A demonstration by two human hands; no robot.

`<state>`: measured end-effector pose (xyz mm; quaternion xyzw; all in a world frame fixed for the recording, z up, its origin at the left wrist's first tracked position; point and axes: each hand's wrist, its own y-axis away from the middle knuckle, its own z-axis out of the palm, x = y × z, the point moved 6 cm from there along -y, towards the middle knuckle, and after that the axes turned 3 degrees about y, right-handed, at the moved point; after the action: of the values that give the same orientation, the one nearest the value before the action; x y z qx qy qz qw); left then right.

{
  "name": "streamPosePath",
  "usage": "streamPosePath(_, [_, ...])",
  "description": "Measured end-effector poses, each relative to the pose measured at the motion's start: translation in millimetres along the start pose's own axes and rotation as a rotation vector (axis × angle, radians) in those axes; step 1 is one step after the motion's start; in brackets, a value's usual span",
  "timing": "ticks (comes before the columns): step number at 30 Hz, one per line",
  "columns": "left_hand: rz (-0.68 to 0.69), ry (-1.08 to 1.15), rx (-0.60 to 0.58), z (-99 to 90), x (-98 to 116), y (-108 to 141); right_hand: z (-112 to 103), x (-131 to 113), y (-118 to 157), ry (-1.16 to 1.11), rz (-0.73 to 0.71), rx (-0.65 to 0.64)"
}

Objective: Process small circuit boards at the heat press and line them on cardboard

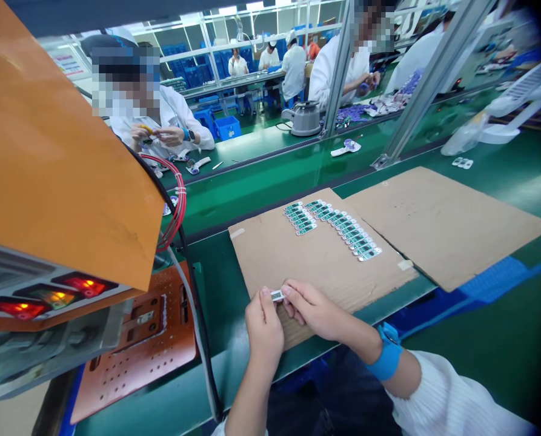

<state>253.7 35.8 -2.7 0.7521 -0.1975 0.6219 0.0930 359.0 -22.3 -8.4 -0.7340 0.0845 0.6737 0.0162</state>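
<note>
Between my two hands is a small circuit board piece (277,295) with a white border and a dark middle. My left hand (265,321) pinches its left end between thumb and fingers. At the other end, the thumb and fingertips of my right hand (313,309) close on it. Both hands are above the near edge of a cardboard sheet (270,260). Beyond them on this sheet lie a short row of green circuit boards (300,218) and a longer slanting row of similar boards (345,229). My fingers hide part of the held piece.
An orange machine (70,151) with lit red and amber switches stands at left, above a perforated copper-coloured plate (161,345). Cables (192,303) hang beside it. A second cardboard sheet (447,224) lies at right. Co-workers sit across the green conveyor (252,188), behind metal posts.
</note>
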Motion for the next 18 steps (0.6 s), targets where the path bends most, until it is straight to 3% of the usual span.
streamPosePath(5, [0.03, -0.031, -0.023, -1.9, 5, -2, -2, -6, 2, -0.018, 0.016, 0.049])
streamPosePath(9, [0.167, -0.147, 0.005, -17.0, 25, 10, -2, -35, 13, 0.061, -0.068, 0.105])
streamPosePath(14, [0.267, -0.14, 0.071, -57.4, 43, 45, 31, -73, 24, 0.247, -0.159, -0.083])
streamPosePath(16, [0.251, -0.061, 0.171, -80.6, 37, 66, 53, -86, 21, 0.31, -0.25, -0.127])
streamPosePath(18, [0.193, 0.002, 0.402, -107.8, 19, 93, 80, -100, 13, 0.38, -0.43, -0.108])
